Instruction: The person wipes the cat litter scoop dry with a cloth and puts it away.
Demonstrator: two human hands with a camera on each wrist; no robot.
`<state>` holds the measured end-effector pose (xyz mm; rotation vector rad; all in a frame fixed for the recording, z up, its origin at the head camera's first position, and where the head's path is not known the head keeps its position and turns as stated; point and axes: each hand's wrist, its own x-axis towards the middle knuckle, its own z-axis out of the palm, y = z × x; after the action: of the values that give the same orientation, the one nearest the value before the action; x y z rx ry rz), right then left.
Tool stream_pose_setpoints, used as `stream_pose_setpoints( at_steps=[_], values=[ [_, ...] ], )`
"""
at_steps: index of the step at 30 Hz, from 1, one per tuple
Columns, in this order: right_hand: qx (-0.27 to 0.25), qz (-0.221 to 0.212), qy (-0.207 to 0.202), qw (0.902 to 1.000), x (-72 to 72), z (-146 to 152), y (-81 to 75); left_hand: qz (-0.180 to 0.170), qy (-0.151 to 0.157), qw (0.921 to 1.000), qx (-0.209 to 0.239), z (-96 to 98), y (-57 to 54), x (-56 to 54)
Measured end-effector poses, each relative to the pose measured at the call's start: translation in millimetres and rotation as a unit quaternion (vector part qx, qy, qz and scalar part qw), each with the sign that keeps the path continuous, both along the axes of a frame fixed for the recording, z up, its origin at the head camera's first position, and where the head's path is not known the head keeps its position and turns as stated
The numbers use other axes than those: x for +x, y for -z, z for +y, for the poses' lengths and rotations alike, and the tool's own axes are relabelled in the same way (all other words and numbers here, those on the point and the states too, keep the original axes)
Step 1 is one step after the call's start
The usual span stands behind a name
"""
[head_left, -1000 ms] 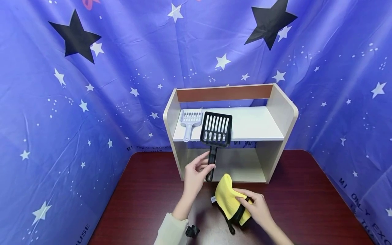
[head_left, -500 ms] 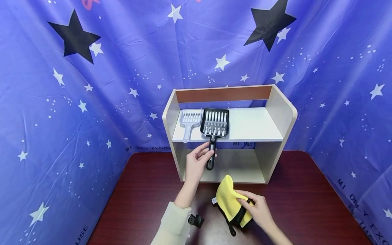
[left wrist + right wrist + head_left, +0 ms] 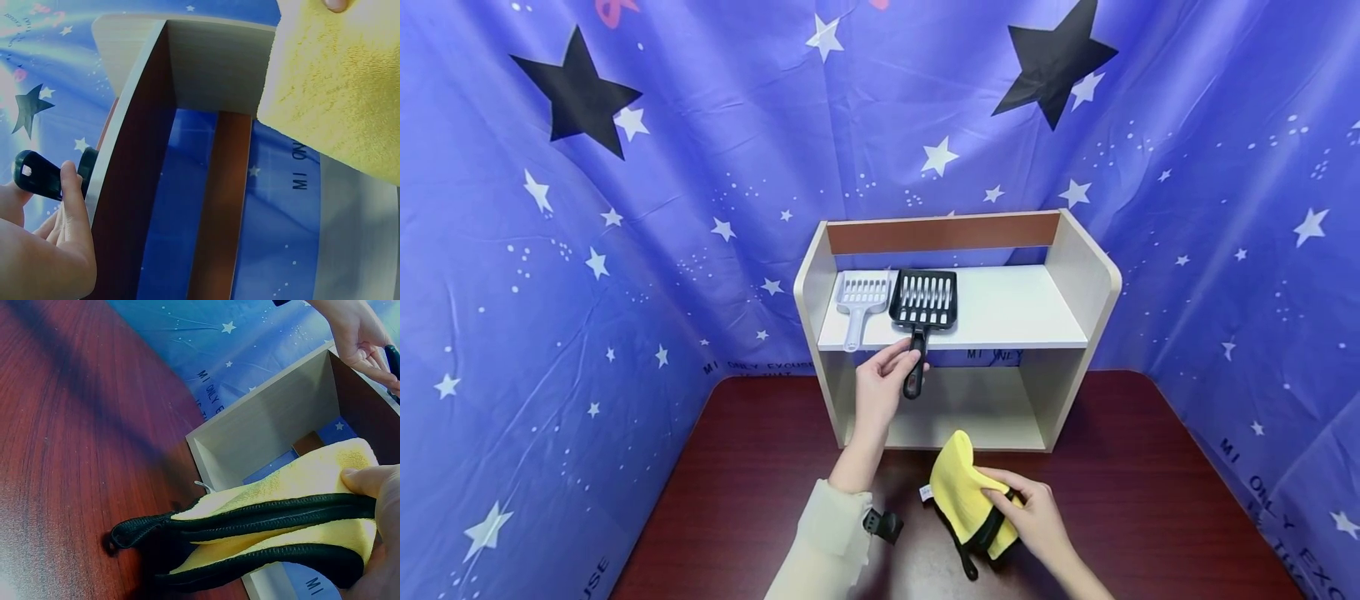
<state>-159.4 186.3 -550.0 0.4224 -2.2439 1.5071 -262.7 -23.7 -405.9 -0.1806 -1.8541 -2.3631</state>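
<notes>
My left hand [image 3: 878, 390] pinches the handle of a black slotted litter scoop [image 3: 914, 385] between thumb and fingers. The scoop's head is over the white upper shelf, its handle sticking out past the front edge; whether it bears fully on the board I cannot tell. Just left of it lies a pale grey litter scoop [image 3: 856, 321], handle forward. Lower down, my right hand [image 3: 1036, 518] holds a folded yellow cloth [image 3: 955, 485] with black edging and a hanging loop. In the right wrist view the thumb presses on the fuzzy yellow side of the cloth [image 3: 300, 472].
A small two-tier wooden shelf unit [image 3: 1093, 279] stands at the back of the dark red table [image 3: 745, 500]. Blue star-printed curtains [image 3: 737, 167] surround the table. A black strap with a small device [image 3: 883, 526] is at the left wrist.
The black scoop has gone forward and down onto or close to the upper shelf, beside the grey one. My left hand moved forward with it, while the right hand and cloth stayed nearly still.
</notes>
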Motion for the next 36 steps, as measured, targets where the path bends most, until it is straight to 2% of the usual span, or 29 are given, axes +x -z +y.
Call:
stream_pose_setpoints(
  at_steps=[8, 18, 27, 36],
  values=[
    [-0.013, -0.019, -0.001, 0.9997, 2.6, 1, 0.1, -0.018, -0.001, 0.9993, 0.033, 3.6, -5.6, -3.6],
    [-0.016, 0.0, 0.006, 0.9999, 5.4, 1, -3.2, -0.039, -0.004, 0.9983, 0.044, 6.4, -12.0, -9.5],
    [-0.013, -0.027, 0.009, 0.9995, 5.2, 4, -0.1, -0.047, -0.004, 0.9972, 0.058, 8.3, -15.8, -14.8],
    [-0.027, -0.023, 0.009, 0.9993, 6.8, 7, -2.4, -0.058, 0.007, 0.9979, 0.03, 8.1, -19.1, -11.4]
  ],
)
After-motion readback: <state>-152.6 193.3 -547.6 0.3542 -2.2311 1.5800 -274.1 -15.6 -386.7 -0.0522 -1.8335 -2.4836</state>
